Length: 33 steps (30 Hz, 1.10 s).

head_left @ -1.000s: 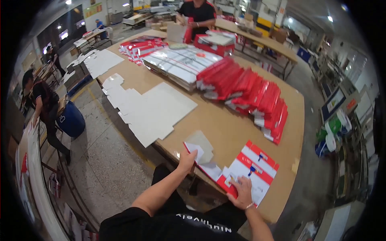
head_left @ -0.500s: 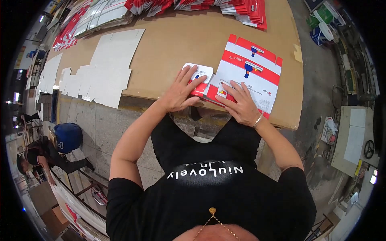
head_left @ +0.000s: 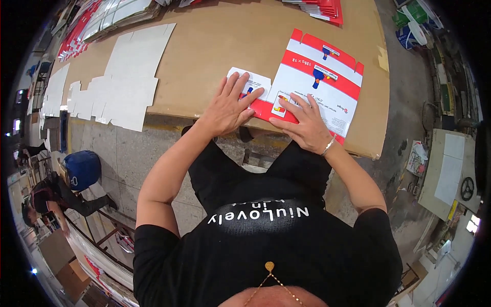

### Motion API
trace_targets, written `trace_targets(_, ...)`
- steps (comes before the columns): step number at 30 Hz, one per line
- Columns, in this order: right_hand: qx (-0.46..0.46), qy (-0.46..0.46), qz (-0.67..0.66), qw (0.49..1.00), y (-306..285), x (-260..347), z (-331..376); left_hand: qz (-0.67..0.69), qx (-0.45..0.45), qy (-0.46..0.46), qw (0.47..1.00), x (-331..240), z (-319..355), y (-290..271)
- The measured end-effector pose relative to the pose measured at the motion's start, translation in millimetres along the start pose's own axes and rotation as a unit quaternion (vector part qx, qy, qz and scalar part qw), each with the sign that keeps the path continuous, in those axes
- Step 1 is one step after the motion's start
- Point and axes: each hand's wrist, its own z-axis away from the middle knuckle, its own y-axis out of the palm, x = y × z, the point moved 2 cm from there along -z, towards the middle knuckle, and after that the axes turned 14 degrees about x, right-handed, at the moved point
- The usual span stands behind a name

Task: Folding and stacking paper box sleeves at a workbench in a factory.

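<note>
A flat red and white printed carton blank (head_left: 321,82) lies on the brown table (head_left: 230,46) near its front edge. My left hand (head_left: 229,107) lies flat with spread fingers on the blank's white side flap (head_left: 251,81) and its red lower-left corner. My right hand (head_left: 306,125), a bracelet on its wrist, presses fingers down on the blank's lower edge. Neither hand grips anything; both rest palm down on the cardboard.
Plain white die-cut cardboard sheets (head_left: 128,77) overhang the table's left front edge. Stacks of red and white blanks (head_left: 322,7) sit at the far side. A person in dark clothes (head_left: 56,192) crouches on the floor at left beside a blue drum (head_left: 82,169).
The view has tipped down from the whole table to my hands and torso. Both hands have come to rest flat on the carton blank, the flap folded under my left hand.
</note>
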Motion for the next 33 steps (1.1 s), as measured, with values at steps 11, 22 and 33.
trace_targets(11,0.002,0.054,-0.027,0.998,-3,-3,-8,-0.010,-0.007,-0.071,0.997,-19,-16,-3)
trace_targets(22,0.032,0.055,-0.011,0.998,15,-1,7,0.033,-0.010,-0.225,0.974,-51,-56,11)
trace_targets(33,0.022,0.049,0.024,0.998,7,-7,-4,0.017,-0.141,-0.225,0.964,-37,-74,12)
